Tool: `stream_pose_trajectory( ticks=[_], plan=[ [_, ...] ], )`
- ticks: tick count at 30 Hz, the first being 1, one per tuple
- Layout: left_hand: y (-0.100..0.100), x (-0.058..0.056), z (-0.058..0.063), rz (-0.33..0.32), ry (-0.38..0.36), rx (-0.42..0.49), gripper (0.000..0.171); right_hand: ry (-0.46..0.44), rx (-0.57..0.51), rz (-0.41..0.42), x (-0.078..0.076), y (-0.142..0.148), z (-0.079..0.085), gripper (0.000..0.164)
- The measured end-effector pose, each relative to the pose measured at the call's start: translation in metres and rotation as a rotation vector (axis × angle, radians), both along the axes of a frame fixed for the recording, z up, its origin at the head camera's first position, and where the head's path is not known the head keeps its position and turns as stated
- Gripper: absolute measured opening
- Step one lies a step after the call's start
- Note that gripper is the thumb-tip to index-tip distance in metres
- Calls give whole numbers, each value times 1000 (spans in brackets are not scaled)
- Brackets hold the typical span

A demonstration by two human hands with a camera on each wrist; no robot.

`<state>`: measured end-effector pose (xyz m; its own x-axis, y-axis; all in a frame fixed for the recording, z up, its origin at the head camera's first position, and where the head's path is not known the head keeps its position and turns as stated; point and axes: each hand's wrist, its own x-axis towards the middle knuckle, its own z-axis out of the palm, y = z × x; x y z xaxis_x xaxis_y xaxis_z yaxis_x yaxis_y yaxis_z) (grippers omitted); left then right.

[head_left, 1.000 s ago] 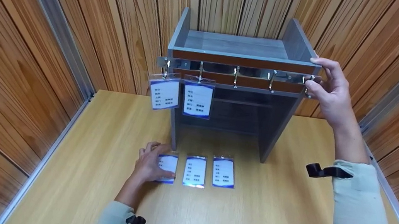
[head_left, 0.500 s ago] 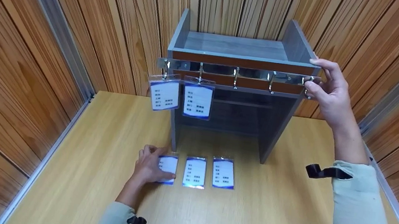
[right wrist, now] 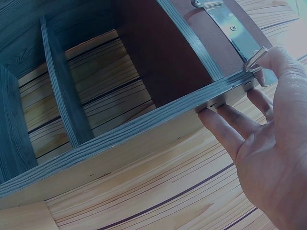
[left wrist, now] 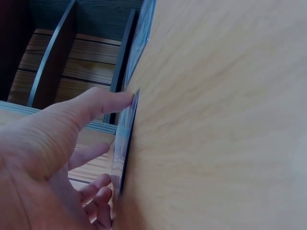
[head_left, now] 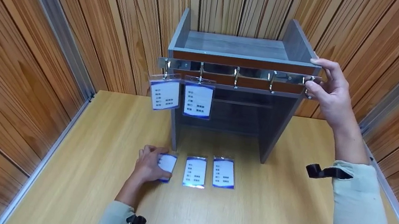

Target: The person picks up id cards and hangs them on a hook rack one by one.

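My left hand (head_left: 147, 166) pinches a name badge (head_left: 166, 164) by its edges at the left of a row on the table. In the left wrist view the thumb is on one end of that badge (left wrist: 125, 136), and the curled fingers are at the other. Two more badges lie beside it, a middle badge (head_left: 195, 172) and a right badge (head_left: 223, 173). My right hand (head_left: 332, 92) grips the right side of a grey shelf (head_left: 282, 127), with the thumb by the end of the metal hook rail (head_left: 255, 74) and fingers behind the side panel.
From the rail's left hooks hang a tilted badge (head_left: 164, 94) and a straighter badge (head_left: 197, 101). The shelf stands at the back of the wooden table (head_left: 110, 134), near the slatted wall (head_left: 238, 4). Further hooks line the rail to the right.
The badge at my left hand has shifted slightly left and turned a little, its near end drawing in under the thumb. My right hand keeps its hold on the shelf.
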<state>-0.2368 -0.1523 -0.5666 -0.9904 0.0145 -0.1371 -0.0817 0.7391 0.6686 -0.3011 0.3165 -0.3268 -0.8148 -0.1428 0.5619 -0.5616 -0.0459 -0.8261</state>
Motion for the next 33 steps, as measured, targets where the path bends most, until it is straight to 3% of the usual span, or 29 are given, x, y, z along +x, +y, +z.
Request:
stream_pose_trajectory(
  ticks=[6, 20, 33],
  plan=[
    [0, 1, 1, 7, -4, 33, 81, -3, -11, 9, 0, 0, -1, 46],
    [0, 0, 10, 37, -44, -53, 89, -19, -10, -18, -2, -1, -4, 46],
    [-7, -3, 7, 11, -58, -9, 92, 0, -10, 8, 0, 1, -1, 47]
  ],
)
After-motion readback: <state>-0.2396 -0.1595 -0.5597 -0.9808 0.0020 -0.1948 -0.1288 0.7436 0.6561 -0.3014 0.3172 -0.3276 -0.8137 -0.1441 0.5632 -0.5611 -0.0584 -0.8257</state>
